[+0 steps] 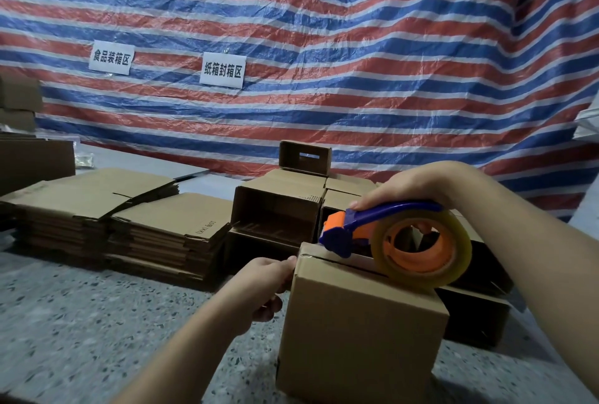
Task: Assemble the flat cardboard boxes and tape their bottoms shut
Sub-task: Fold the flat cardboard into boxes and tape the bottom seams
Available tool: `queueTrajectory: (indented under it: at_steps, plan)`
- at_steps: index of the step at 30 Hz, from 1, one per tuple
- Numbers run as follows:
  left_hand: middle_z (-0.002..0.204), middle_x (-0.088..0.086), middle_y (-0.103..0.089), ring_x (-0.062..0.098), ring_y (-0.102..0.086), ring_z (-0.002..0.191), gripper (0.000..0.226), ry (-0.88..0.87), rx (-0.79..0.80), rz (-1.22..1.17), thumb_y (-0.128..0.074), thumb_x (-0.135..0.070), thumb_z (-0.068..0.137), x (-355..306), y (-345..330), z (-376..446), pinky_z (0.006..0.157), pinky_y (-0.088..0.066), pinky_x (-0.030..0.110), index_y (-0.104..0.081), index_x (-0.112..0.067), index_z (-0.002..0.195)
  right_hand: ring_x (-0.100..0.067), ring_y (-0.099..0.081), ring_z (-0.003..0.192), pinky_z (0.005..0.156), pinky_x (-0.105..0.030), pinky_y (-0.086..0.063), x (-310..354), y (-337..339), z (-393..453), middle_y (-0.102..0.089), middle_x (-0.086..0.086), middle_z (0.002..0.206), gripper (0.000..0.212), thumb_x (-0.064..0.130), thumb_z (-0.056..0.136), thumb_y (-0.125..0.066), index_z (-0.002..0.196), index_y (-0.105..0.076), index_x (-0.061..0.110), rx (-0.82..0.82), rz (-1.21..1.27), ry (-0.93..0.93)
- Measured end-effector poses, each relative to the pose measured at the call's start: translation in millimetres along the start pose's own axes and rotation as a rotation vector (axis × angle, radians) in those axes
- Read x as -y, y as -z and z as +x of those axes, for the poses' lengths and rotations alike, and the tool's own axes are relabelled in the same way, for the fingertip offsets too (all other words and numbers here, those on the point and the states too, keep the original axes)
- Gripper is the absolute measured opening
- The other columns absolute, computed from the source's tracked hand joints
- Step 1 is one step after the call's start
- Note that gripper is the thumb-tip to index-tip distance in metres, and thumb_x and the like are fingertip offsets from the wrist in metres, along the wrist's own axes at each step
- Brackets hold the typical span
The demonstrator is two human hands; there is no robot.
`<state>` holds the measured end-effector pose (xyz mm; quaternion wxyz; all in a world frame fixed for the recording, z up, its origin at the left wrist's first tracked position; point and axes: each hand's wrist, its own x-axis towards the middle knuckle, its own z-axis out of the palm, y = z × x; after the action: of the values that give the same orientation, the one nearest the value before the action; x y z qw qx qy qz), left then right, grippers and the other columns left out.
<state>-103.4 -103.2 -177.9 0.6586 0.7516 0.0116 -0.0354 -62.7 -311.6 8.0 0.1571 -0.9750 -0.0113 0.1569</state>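
An assembled cardboard box [359, 332] stands on the speckled floor in front of me, its folded flaps facing up with the seam showing. My right hand [411, 186] grips the blue handle of a blue and orange tape dispenser [398, 241] carrying a roll of clear tape, its front edge resting at the far end of the seam. At the box's upper left corner, my left hand [265, 283] holds the left side, thumb near the top edge.
Stacks of flat cardboard boxes [129, 215] lie on the floor to the left. Several assembled open boxes [278, 209] are piled behind the one I hold. A red, white and blue striped tarp [324, 46] with two paper signs hangs behind.
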Motion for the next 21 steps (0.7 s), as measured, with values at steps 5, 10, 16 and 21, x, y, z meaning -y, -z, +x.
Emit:
queueTrajectory:
  at_steps: [5,10,16,21]
  plan:
    - [0.075,0.001,-0.049,0.009,-0.042,0.049,0.042,0.013,-0.003,-0.012,-0.05,-0.051,0.098,-1,-4,-1,0.044,-0.031,0.02,-0.066,-0.012,0.091,-0.014,-0.075,0.068,0.057,-0.023,-0.057,1,0,-1,-0.079,-0.002,0.083,0.054,0.064,0.08,-0.068,0.11,-0.06,0.019,0.014,0.016,0.002]
    - [0.07,-0.001,-0.046,0.009,-0.037,0.048,0.044,0.051,-0.023,0.086,-0.037,-0.061,0.098,4,-7,-2,0.042,-0.026,0.019,-0.055,-0.023,0.084,-0.014,-0.075,0.066,0.056,-0.022,-0.057,1,0,0,-0.078,-0.003,0.082,0.053,0.061,0.082,-0.068,0.111,-0.06,0.018,0.023,0.032,0.0]
    - [0.087,-0.002,-0.064,0.013,-0.061,0.078,0.03,-0.282,-0.328,0.133,-0.042,-0.04,0.102,15,-2,-7,0.069,-0.05,0.029,-0.061,-0.018,0.095,-0.014,-0.075,0.069,0.059,-0.023,-0.057,1,2,2,-0.079,-0.003,0.086,0.064,0.066,0.072,-0.07,0.113,-0.061,0.018,0.051,0.005,-0.008]
    - [0.123,-0.031,-0.049,-0.015,-0.048,0.109,0.051,-0.495,-0.209,0.102,-0.044,-0.063,0.092,4,-15,-24,0.09,-0.041,0.015,-0.043,-0.041,0.139,-0.016,-0.075,0.073,0.065,-0.026,-0.057,-1,3,5,-0.079,-0.004,0.09,0.076,0.068,0.059,-0.073,0.116,-0.06,0.018,0.05,-0.001,0.009]
